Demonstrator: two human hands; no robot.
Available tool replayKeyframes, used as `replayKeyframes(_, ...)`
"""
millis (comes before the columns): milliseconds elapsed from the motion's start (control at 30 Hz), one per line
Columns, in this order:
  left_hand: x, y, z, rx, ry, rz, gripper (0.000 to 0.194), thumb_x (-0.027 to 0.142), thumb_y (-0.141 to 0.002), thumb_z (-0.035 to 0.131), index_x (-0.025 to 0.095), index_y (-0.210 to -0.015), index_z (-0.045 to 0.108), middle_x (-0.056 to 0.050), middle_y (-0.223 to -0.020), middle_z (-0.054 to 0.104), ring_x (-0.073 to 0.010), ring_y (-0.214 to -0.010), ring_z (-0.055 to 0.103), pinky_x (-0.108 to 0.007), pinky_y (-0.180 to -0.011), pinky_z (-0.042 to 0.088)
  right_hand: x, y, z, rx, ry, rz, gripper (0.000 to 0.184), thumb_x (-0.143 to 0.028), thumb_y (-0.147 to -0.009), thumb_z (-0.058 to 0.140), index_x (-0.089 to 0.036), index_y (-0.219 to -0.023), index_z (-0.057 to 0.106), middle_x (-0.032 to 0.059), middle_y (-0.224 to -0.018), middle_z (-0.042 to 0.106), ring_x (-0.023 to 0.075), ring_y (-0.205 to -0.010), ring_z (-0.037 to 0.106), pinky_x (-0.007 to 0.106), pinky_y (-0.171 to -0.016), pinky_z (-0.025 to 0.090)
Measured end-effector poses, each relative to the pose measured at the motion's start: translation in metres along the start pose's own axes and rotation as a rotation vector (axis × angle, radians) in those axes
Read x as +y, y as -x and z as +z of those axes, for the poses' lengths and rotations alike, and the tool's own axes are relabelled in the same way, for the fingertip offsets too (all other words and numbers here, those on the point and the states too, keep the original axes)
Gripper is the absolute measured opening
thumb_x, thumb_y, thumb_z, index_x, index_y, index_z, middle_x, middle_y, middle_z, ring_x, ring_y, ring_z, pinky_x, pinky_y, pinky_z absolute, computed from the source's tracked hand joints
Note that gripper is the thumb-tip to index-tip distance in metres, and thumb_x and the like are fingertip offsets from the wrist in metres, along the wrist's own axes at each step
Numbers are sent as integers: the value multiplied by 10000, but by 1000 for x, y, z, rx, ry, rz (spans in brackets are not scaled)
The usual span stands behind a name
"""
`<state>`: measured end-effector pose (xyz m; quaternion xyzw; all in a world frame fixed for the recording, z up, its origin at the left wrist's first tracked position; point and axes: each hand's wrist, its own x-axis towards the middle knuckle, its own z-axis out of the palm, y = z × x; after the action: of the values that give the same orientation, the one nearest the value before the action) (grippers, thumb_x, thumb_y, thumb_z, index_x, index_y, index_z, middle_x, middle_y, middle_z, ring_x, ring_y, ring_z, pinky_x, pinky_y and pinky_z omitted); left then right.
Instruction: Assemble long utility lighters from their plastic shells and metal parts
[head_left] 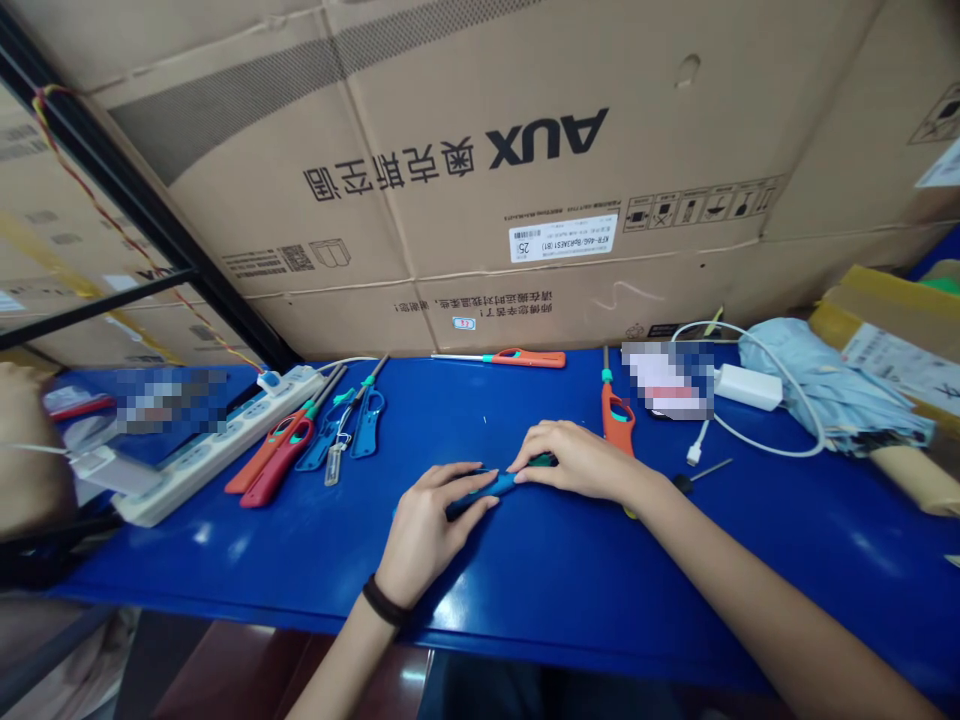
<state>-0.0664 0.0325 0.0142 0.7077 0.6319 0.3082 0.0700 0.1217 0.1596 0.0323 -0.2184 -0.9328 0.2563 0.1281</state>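
Observation:
A blue lighter body [498, 486], long and narrow, lies low over the table between my two hands. Fingers and thumb of my left hand [424, 522] are closed around its left part and cover much of it. At its right end, my right hand [576, 460] pinches it, with a bit of green showing under the fingers. An orange stick lighter [618, 418] lies beside my right hand, partly behind it. Left of my hands are blue lighter shell pieces [367, 425] and a small clear part with wires [333, 466].
Orange and red stick lighters [279, 460] lie by a white power strip [217, 440]. Another orange lighter [529, 358] rests against the large cardboard box [450, 240]. On the right are a small screwdriver [703, 476], a white charger [748, 387] with cable and a light-blue umbrella [825, 390]. Another person's arm [34, 450] is far left.

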Motion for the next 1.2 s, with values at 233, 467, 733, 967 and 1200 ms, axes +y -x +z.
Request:
replayKeyframes(233, 2, -5, -2, -11, 14, -44, 271, 370, -777, 665, 305, -1039, 689, -15, -1062, 696, -214, -1029, 608, -370, -896, 497, -4, 0, -4, -36, 15, 4, 124, -307, -832, 625, -248, -885, 721, 31, -914, 678, 197, -895, 594, 318, -805, 411)
replayKeyframes(467, 1, -7, -3, -47, 44, -42, 266, 385, -733, 707, 304, -986, 707, -2, -1056, 709, -207, -1004, 641, -353, -908, 489, -8, 3, -4, -50, 50, 15, 148, -308, -840, 610, -249, -916, 722, 37, -936, 682, 211, -913, 594, 327, -801, 411)
replayKeyframes(733, -2, -2, -2, -7, 20, -83, 435, 404, -708, 723, 264, -1113, 647, -40, -1069, 703, -218, -941, 666, -338, -829, 533, -14, 1, 10, 9, -156, -12, 328, -376, -826, 602, -232, -1116, 651, 59, -984, 674, 203, -929, 592, 323, -832, 430)
replayKeyframes(967, 12, 23, -2, -26, 2, -197, 540, 445, -737, 683, 275, -1230, 542, -31, -1098, 691, -214, -996, 655, -320, -861, 528, -20, -5, 19, -144, -289, 93, 401, -389, -651, 746, -172, -982, 687, 47, -843, 678, 176, -784, 634, 254, -685, 483)
replayKeyframes(1200, 14, 30, -1, 22, -72, -143, 388, 379, -771, 661, 257, -1136, 609, -37, -959, 698, -188, -840, 673, -290, -740, 541, -29, -21, -1, -397, -250, 151, 394, -386, -653, 715, -163, -978, 707, 41, -841, 710, 174, -753, 640, 227, -615, 464)
